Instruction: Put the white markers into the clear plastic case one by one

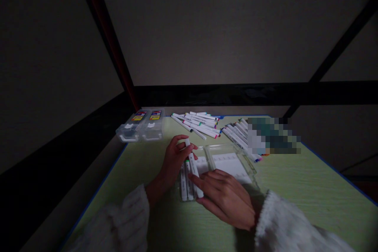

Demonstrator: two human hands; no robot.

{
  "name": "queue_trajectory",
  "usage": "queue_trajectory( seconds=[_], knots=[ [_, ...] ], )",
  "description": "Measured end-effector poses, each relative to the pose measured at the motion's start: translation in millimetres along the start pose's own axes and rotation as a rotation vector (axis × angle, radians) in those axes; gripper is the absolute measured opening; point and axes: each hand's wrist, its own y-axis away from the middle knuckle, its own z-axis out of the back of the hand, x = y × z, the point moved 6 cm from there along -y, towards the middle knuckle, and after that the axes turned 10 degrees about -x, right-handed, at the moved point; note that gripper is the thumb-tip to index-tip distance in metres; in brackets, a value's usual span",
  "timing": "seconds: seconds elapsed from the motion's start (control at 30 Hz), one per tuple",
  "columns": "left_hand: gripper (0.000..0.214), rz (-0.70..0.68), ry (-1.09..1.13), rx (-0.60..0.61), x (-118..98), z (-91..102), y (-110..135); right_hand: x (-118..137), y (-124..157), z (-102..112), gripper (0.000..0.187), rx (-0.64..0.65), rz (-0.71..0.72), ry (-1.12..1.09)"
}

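In the head view my left hand [173, 159] pinches the upper end of a white marker [194, 167] between thumb and fingers. My right hand [226, 195] grips the same marker near its lower end, index finger and thumb against it. That marker slants over the left half of an open clear plastic case [210, 158]. Beside it, a few white markers [183, 183] lie side by side in the case, one with a green band. White ridged inserts [230, 163] show in the case's right half. My right fingers partly cover the case's middle.
Two closed clear cases [152, 126] with handles stand at the table's back left. Loose markers [202, 124] with coloured ends lie in a pile at the back. More markers [236, 134] lie to the right, beside a blurred-out patch. Blue edging borders the green table [295, 189].
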Motion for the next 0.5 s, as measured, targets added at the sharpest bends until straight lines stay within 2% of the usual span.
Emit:
queue_trajectory(
  seconds=[0.5],
  knots=[
    [0.038, 0.076, -0.094, -0.033, -0.6, 1.5, 2.7, 1.2, -0.2, -0.8, 0.038, -0.023, 0.009, 0.021]
  ],
)
